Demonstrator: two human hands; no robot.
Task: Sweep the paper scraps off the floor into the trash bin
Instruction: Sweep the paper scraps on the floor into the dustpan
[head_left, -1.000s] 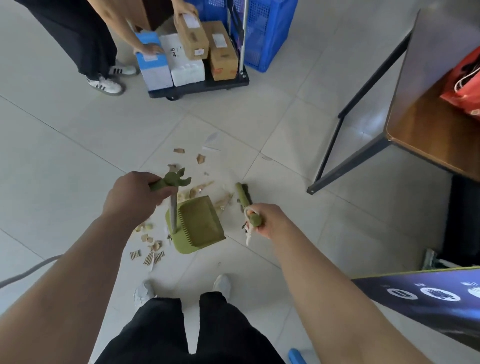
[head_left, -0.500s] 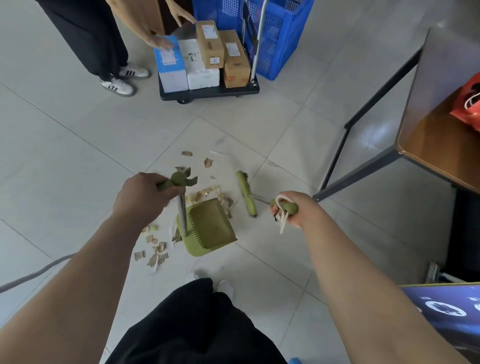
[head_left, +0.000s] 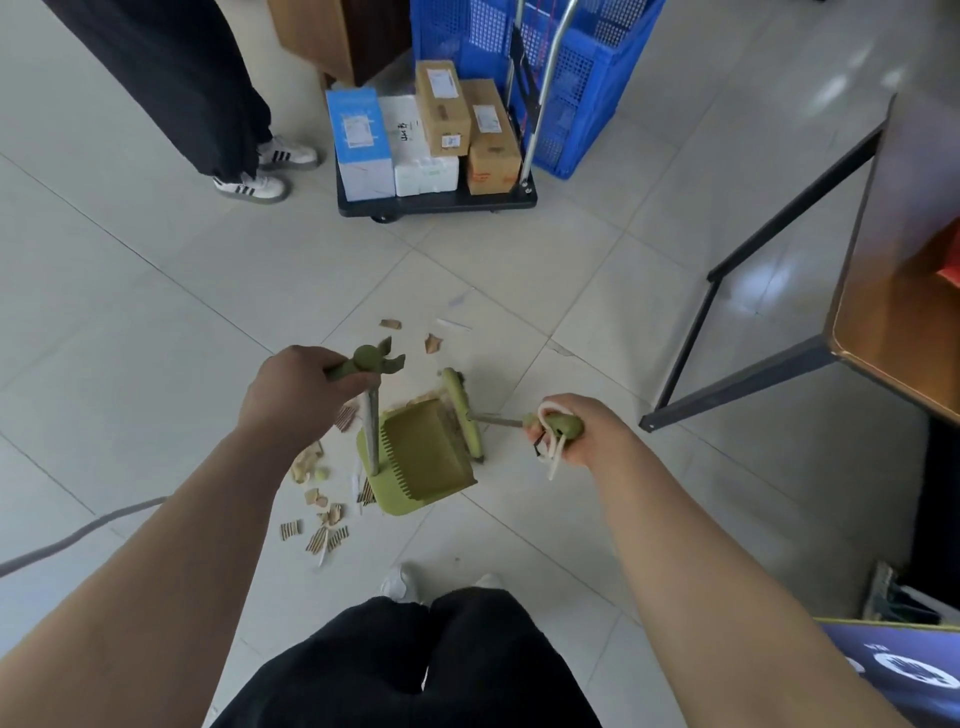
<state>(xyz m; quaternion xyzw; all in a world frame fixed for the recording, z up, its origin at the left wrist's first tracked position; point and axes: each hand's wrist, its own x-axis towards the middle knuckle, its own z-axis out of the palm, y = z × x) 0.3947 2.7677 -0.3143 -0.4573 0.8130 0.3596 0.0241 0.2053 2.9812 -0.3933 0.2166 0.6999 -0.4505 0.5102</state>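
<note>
- The left hand (head_left: 296, 395) grips the green top of the dustpan (head_left: 423, 462) handle, fingers curled round it, much as half a second ago.
- The right hand (head_left: 589, 431) is clenched on the green end of the broom (head_left: 464, 410) handle, with a white loop hanging from the fist.
- Half a second ago a gap lay between the broom head and the pan. Now the head lies against the pan's right edge, at its open mouth.
- The loose scraps that lay between the two then are mostly hidden now; a few pale bits show at the mouth.
- The pan stands on the floor (head_left: 156, 312), its metal stem upright, just ahead of the person's feet.
- The scraps (head_left: 322, 514) are torn brown card, some ribbed, some curled. Most lie in a cluster left of the pan and nearer the feet.
- Two more pieces lie beyond the pan, apart from each other.
- Farther off stands a cart (head_left: 436, 205) of boxes; the other person's hands, on the boxes earlier, are out of view.
- A table (head_left: 904, 332) is at the right.
</note>
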